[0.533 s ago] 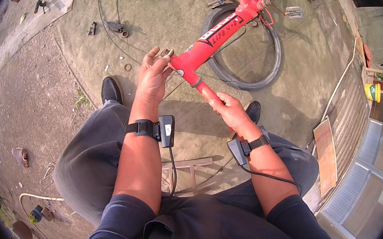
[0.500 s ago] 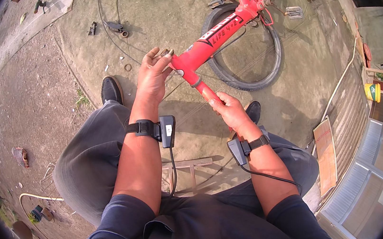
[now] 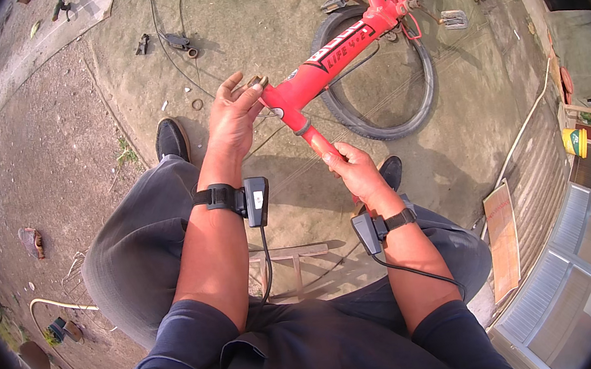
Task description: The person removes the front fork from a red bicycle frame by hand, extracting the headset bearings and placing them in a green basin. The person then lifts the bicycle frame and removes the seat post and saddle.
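A red bicycle frame (image 3: 308,79) reaches toward me from the far right. My right hand (image 3: 354,170) is wrapped round a red tube (image 3: 317,141) that comes out of the near end of the frame's head tube (image 3: 284,112). At the other end of the head tube, my left hand (image 3: 232,118) has its thumb and fingers closed on a brownish metal headset nut (image 3: 258,81). A grey ring (image 3: 302,127) sits where the red tube meets the head tube. The fingers partly cover the nut.
A black-tyred wheel (image 3: 389,132) lies behind the frame, with pedals (image 3: 453,19) beside it. Cables with a dark lever part (image 3: 177,41) and a small ring (image 3: 197,103) lie on the concrete. A yellow bucket (image 3: 575,143) and a board (image 3: 501,240) are at the right.
My left hand has shifted very slightly to the left at the nut. The right hand and the frame look unmoved.
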Demonstrator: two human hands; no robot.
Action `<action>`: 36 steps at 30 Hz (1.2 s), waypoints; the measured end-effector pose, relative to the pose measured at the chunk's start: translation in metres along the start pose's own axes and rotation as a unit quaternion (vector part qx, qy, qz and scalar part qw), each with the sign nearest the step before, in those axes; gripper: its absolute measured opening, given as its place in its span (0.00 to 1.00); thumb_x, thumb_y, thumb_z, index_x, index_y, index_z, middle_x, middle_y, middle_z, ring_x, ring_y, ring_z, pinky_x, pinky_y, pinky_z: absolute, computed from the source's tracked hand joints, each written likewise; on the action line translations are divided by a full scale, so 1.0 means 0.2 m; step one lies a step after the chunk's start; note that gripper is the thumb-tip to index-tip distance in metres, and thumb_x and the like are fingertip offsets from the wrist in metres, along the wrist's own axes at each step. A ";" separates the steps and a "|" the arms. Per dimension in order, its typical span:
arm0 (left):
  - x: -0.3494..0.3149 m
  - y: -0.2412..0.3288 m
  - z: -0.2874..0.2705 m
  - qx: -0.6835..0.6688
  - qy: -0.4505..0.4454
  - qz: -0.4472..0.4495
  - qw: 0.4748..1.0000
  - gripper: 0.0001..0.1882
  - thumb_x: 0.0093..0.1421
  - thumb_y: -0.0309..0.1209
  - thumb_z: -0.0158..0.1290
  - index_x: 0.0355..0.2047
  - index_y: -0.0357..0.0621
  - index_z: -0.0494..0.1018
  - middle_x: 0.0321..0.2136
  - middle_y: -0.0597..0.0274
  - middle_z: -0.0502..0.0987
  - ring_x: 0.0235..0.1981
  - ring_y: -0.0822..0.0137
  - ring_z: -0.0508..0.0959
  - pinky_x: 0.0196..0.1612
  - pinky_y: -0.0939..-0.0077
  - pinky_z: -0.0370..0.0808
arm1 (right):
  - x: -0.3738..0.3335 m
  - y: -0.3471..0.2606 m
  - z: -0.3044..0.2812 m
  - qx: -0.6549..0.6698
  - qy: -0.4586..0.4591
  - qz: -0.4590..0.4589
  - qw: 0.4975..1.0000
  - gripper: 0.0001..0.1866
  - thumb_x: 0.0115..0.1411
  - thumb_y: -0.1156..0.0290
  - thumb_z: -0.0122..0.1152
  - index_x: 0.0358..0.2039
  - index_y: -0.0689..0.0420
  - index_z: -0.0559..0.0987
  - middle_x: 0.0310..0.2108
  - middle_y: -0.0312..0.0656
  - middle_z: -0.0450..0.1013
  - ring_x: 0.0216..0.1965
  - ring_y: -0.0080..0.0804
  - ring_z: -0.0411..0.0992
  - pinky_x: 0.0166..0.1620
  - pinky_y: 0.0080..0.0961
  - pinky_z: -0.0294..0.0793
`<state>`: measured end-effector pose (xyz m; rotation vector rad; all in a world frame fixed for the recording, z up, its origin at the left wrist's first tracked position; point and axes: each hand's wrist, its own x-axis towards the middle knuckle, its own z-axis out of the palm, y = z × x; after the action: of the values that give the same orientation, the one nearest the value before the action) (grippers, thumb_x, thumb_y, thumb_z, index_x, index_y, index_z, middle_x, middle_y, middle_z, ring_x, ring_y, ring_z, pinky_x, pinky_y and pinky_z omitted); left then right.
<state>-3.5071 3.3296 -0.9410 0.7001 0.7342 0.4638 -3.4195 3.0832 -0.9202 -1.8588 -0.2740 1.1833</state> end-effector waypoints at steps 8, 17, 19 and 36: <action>-0.01 0.00 0.04 0.046 0.047 0.001 0.998 0.39 0.63 0.33 0.60 0.66 0.31 0.51 0.51 0.49 0.74 0.54 0.60 0.76 0.55 0.63 0.75 | 0.01 0.01 0.00 -0.013 0.002 -0.003 1.000 0.13 0.67 0.60 0.61 0.38 0.58 0.78 0.28 0.29 0.70 0.29 0.17 0.65 0.35 0.19 0.66; 0.00 0.00 0.01 0.003 0.012 -0.016 1.000 0.38 0.62 0.29 0.59 0.66 0.32 0.52 0.51 0.50 0.74 0.52 0.60 0.76 0.56 0.63 0.72 | 0.00 -0.01 0.00 -0.009 -0.002 0.012 1.000 0.13 0.67 0.60 0.61 0.39 0.58 0.78 0.28 0.29 0.70 0.29 0.17 0.65 0.35 0.19 0.66; 0.01 -0.01 0.03 0.053 0.036 -0.015 0.998 0.39 0.62 0.30 0.59 0.66 0.31 0.51 0.51 0.50 0.74 0.51 0.59 0.76 0.56 0.62 0.72 | 0.00 -0.01 0.00 -0.009 -0.003 0.011 1.000 0.13 0.67 0.61 0.60 0.39 0.58 0.78 0.28 0.29 0.70 0.30 0.17 0.65 0.35 0.19 0.66; 0.00 -0.02 0.06 0.043 0.061 -0.001 0.997 0.35 0.61 0.22 0.56 0.64 0.27 0.52 0.53 0.45 0.72 0.52 0.58 0.77 0.54 0.68 0.74 | 0.02 0.04 -0.01 -0.002 -0.007 0.009 1.000 0.13 0.67 0.61 0.61 0.41 0.59 0.79 0.28 0.28 0.70 0.30 0.17 0.65 0.36 0.18 0.67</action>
<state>-3.4970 3.3220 -0.9372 0.7566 0.8732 0.4783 -3.4166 3.0802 -0.9280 -1.8607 -0.2674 1.2085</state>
